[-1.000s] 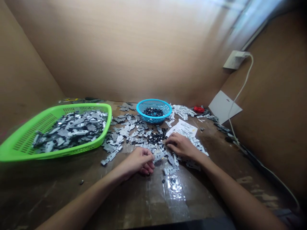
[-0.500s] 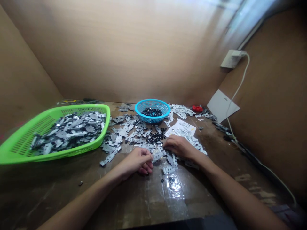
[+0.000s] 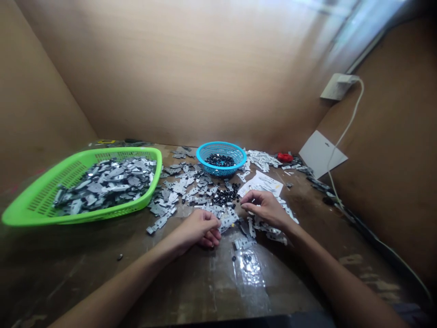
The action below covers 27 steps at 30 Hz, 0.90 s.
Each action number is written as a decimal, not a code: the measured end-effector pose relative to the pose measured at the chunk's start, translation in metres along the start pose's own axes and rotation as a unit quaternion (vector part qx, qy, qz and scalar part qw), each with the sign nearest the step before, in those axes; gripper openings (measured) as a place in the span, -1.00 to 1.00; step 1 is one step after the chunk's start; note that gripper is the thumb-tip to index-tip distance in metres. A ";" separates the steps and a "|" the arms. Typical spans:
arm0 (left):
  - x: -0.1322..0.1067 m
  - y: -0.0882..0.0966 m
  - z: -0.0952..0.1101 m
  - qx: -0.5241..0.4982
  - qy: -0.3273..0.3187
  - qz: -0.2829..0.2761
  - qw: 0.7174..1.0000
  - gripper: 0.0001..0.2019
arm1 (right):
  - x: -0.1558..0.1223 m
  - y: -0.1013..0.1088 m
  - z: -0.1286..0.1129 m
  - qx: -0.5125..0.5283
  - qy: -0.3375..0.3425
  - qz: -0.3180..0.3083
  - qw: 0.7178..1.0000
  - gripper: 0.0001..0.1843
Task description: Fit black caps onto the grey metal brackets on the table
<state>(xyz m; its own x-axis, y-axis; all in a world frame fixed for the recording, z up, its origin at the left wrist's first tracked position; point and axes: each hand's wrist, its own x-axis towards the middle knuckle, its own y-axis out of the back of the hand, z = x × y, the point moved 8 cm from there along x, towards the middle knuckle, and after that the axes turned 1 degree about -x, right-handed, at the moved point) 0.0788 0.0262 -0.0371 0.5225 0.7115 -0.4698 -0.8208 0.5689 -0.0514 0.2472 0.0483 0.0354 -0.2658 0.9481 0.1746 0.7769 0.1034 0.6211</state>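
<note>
The left hand (image 3: 200, 229) is curled, its fingers (image 3: 213, 237) together and tucked under, so anything they may hold is hidden; just beyond them lie stamped grey metal plates (image 3: 227, 222) with punched holes. The right hand (image 3: 266, 210) has its thumb and forefinger drawn close in a pinch above the scattered plates, and whether anything sits between them is too small to tell. Just ahead of both hands, a heap of tiny black glossy parts (image 3: 223, 197) sits among the plates; a careless sweep of the fingers could scatter them, and the thin plates, if sharp-edged, could nick skin or snag one another. Farther out, a round blue plastic mesh basket (image 3: 201, 152) holds more black parts, a sheet of white paper (image 3: 261, 183) lies beyond the right fingertips, and a bright green slotted plastic tray (image 3: 155, 182) brims with plates to the left, all on a worn, scarred wooden bench (image 3: 191, 282).
</note>
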 end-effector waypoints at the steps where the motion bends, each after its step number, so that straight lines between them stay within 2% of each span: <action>1: 0.000 0.000 0.000 0.001 -0.001 0.001 1.000 -0.76 | -0.002 -0.004 -0.005 0.015 0.009 0.000 1.000 -0.86; 7: 0.001 0.000 0.001 0.003 -0.002 0.005 1.000 -0.76 | -0.011 -0.029 -0.036 0.032 0.084 0.005 0.996 -0.95; 13: 0.002 0.001 0.000 -0.013 -0.009 0.005 1.000 -0.77 | -0.014 -0.044 -0.036 -0.023 0.097 -0.003 0.995 -0.90; 21: 0.002 0.001 0.000 -0.025 -0.007 -0.002 1.000 -0.78 | -0.017 -0.046 -0.037 -0.044 0.111 -0.003 0.993 -0.86; 27: 0.003 0.003 -0.002 -0.037 -0.006 -0.003 0.999 -0.79 | -0.013 -0.028 -0.034 -0.017 0.114 0.010 0.993 -0.88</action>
<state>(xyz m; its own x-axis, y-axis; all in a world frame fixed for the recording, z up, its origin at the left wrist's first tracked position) 0.0778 0.0292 -0.0400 0.5295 0.7136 -0.4586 -0.8324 0.5413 -0.1189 0.2095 0.0225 0.0418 -0.3758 0.8566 0.3536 0.7651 0.0715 0.6399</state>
